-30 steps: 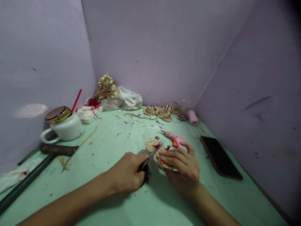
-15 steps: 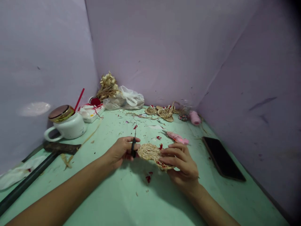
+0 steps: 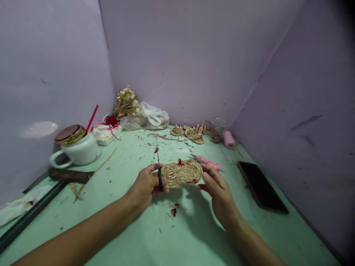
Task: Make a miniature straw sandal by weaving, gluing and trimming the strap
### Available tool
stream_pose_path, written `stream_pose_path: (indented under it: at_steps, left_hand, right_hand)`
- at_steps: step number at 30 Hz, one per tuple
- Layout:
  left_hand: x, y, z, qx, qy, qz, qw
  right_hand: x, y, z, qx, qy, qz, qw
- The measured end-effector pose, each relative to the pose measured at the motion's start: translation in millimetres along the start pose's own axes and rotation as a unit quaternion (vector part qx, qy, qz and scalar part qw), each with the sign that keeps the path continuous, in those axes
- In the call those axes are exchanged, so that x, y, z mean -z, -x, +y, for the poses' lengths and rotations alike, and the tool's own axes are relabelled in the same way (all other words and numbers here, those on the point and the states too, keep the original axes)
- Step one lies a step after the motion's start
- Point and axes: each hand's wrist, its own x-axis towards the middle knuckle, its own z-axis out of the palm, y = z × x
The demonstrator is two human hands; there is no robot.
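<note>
Both my hands hold up a flat woven straw piece (image 3: 181,172) made of two joined coils with small red bits on it. My left hand (image 3: 146,184) grips its left edge and also clasps small black-handled scissors (image 3: 159,173), their blades pointing up and away. My right hand (image 3: 217,188) pinches the piece's right edge with its fingertips. The piece hovers a little above the green table (image 3: 133,229). Red snippets (image 3: 173,211) lie on the table beneath it.
A pink glue gun (image 3: 208,162) lies just behind my right hand. A black phone (image 3: 262,186) rests at the right. A white mug with gold lid (image 3: 74,146), a hammer (image 3: 41,197), woven straw pieces (image 3: 191,132), a pink spool (image 3: 229,139) and a plastic bag (image 3: 146,117) line the left and back.
The scissors have left the straw piece and now point upward in my left hand. The piece has been unfolded and turned flat toward me, held by both hands. Red snippets fell onto the table.
</note>
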Motion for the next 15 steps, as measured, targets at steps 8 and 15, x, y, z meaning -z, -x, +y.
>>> stream_pose_path:
  at_steps: [8,15]
  left_hand:
    - [-11.5,14,-18,0.031,-0.004,-0.068,0.997]
    - [-17.0,21,-27,0.046,-0.034,-0.097,0.994]
  right_hand:
    - [-6,3,-3,-0.043,0.005,-0.028,0.999]
    - [-12,5,3,-0.094,-0.077,-0.018,0.992]
